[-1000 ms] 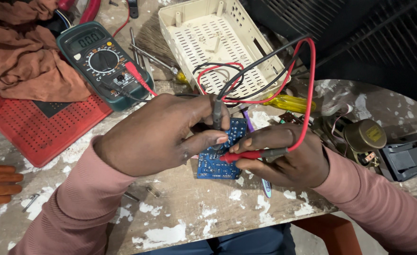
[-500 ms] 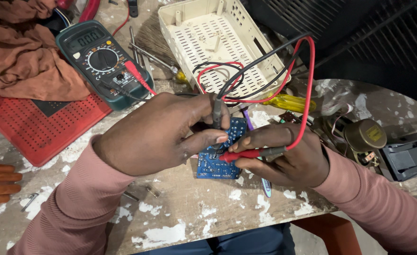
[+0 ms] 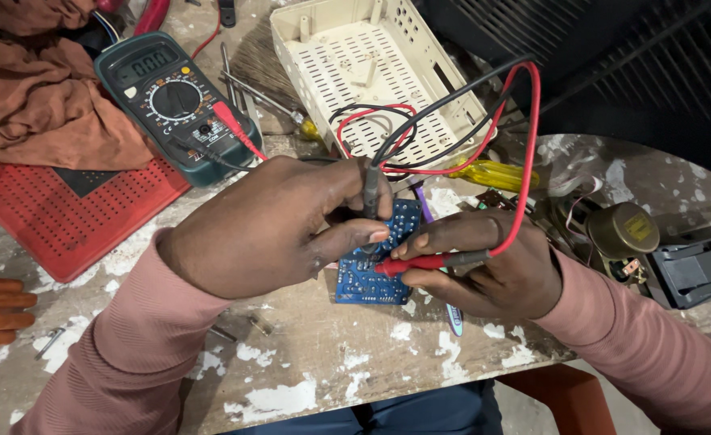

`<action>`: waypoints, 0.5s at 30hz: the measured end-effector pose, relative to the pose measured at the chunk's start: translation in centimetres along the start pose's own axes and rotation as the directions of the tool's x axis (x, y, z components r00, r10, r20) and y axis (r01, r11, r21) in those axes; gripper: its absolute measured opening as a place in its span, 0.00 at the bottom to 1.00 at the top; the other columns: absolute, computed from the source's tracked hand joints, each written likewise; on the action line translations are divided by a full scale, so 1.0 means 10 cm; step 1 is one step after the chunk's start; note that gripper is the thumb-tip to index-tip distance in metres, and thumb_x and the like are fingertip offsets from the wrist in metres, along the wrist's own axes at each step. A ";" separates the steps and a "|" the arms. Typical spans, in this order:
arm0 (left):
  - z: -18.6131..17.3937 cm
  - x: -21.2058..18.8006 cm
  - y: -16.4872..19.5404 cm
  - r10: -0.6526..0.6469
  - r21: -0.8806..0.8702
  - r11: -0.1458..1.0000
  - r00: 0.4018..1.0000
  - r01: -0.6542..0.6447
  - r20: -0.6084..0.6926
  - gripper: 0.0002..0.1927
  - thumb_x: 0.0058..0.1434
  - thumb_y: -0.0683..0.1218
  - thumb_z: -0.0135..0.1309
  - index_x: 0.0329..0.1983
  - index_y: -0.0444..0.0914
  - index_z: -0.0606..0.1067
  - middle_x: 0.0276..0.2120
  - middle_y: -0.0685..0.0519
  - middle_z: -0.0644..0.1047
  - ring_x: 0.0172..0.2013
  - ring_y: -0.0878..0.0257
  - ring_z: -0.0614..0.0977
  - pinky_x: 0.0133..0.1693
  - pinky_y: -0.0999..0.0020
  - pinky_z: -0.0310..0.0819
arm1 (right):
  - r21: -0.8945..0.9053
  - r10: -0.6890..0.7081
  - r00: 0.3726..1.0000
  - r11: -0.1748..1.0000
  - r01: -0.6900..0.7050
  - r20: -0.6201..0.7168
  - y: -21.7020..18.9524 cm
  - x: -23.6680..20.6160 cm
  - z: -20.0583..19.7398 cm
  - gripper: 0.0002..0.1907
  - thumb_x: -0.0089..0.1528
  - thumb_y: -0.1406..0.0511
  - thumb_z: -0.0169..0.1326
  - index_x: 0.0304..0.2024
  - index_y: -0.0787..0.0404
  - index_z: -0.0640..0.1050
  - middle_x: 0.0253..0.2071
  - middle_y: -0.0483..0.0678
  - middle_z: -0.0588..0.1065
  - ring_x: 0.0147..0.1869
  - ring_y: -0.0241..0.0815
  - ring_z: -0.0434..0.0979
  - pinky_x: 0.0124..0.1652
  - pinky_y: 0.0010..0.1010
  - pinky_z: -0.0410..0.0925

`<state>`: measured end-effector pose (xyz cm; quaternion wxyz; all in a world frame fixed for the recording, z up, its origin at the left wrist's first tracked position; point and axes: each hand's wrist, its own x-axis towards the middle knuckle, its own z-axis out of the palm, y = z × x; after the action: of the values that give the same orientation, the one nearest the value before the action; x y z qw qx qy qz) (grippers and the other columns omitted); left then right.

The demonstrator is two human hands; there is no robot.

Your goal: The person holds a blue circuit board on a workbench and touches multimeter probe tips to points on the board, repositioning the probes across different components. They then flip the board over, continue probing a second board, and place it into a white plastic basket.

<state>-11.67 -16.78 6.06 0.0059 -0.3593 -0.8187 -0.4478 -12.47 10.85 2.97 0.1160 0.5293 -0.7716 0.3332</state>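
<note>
A small blue circuit board (image 3: 371, 266) is lying on the paint-flecked surface (image 3: 331, 354), likely kept flat for probing. The left hand (image 3: 275, 225) is pinching a black probe (image 3: 370, 187) upright onto it; the right hand (image 3: 492, 270) is gripping a red probe (image 3: 420, 262) sideways. A green multimeter (image 3: 174, 101) is sitting beyond.

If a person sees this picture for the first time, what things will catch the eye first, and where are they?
In the middle, the left hand holds a black probe and the right hand holds a red probe, both on a small blue circuit board. Looping red and black wires rise from them toward the cream perforated plastic case at the top. At upper left lies a dark green multimeter, beside a red perforated plastic panel.
</note>
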 end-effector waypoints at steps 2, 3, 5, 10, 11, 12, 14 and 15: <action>0.00 0.00 0.00 0.010 0.005 1.000 1.000 -0.010 0.000 0.14 0.63 0.48 0.60 0.47 0.37 0.75 0.32 0.45 0.82 0.28 0.50 0.85 0.29 0.59 0.74 | 0.005 0.006 1.000 1.000 -0.006 0.007 0.00 0.01 0.00 0.21 0.57 0.65 0.71 0.46 0.61 0.74 0.39 0.49 0.81 0.42 0.41 0.87 0.40 0.29 0.78; 0.01 0.00 -0.01 0.020 0.009 1.000 1.000 -0.020 -0.002 0.14 0.63 0.49 0.60 0.47 0.37 0.75 0.32 0.45 0.83 0.29 0.49 0.85 0.29 0.59 0.74 | 0.004 0.011 1.000 1.000 -0.011 0.012 0.00 0.01 -0.01 0.21 0.57 0.65 0.71 0.46 0.62 0.74 0.39 0.49 0.81 0.42 0.41 0.87 0.39 0.29 0.78; 0.01 0.01 -0.01 0.026 0.023 0.999 1.000 -0.026 -0.001 0.14 0.63 0.49 0.60 0.47 0.37 0.75 0.32 0.44 0.82 0.30 0.49 0.85 0.29 0.58 0.74 | 0.001 0.010 1.000 1.000 -0.011 0.011 0.00 0.01 -0.01 0.21 0.57 0.65 0.71 0.46 0.62 0.74 0.39 0.49 0.81 0.42 0.41 0.87 0.39 0.29 0.78; 0.01 0.01 -0.01 -0.026 0.009 1.000 1.000 0.026 0.017 0.14 0.63 0.50 0.60 0.46 0.37 0.75 0.32 0.46 0.83 0.28 0.50 0.85 0.29 0.58 0.74 | 0.051 0.000 1.000 0.999 -0.001 0.005 0.00 0.02 0.00 0.20 0.60 0.65 0.70 0.47 0.63 0.73 0.41 0.49 0.81 0.44 0.41 0.88 0.42 0.28 0.79; 0.01 0.01 -0.01 -0.007 0.009 1.000 1.000 0.007 0.007 0.14 0.63 0.50 0.60 0.46 0.37 0.75 0.32 0.45 0.83 0.29 0.50 0.85 0.29 0.58 0.74 | 0.037 0.000 1.000 0.999 0.000 0.003 0.00 0.02 0.00 0.20 0.59 0.65 0.70 0.47 0.63 0.73 0.40 0.49 0.81 0.44 0.41 0.88 0.41 0.28 0.79; 0.00 0.01 -0.01 0.013 0.010 1.000 1.000 -0.013 -0.003 0.14 0.63 0.49 0.60 0.46 0.37 0.75 0.32 0.45 0.83 0.29 0.50 0.85 0.29 0.58 0.74 | 0.023 -0.001 1.000 1.000 0.001 0.001 0.00 0.03 0.00 0.21 0.59 0.65 0.70 0.47 0.63 0.73 0.40 0.49 0.81 0.43 0.41 0.87 0.41 0.28 0.79; 0.00 0.01 0.00 0.020 0.016 1.000 1.000 -0.020 -0.007 0.14 0.63 0.49 0.60 0.46 0.37 0.75 0.32 0.45 0.83 0.29 0.49 0.85 0.29 0.58 0.74 | 0.000 0.005 1.000 1.000 -0.005 0.006 -0.01 0.03 -0.01 0.20 0.57 0.65 0.71 0.45 0.63 0.74 0.39 0.49 0.81 0.41 0.41 0.87 0.40 0.29 0.78; -0.01 0.01 0.00 0.007 0.022 1.000 1.000 -0.007 0.000 0.14 0.63 0.50 0.60 0.46 0.37 0.75 0.31 0.45 0.82 0.28 0.49 0.84 0.28 0.58 0.73 | -0.010 0.012 1.000 1.000 -0.012 0.014 -0.01 0.03 -0.01 0.20 0.57 0.65 0.71 0.45 0.63 0.75 0.38 0.49 0.81 0.41 0.41 0.87 0.39 0.29 0.78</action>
<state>-11.73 -16.80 6.12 0.0114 -0.3619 -0.8225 -0.4385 -12.54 10.66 3.29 0.1112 0.5265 -0.7770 0.3265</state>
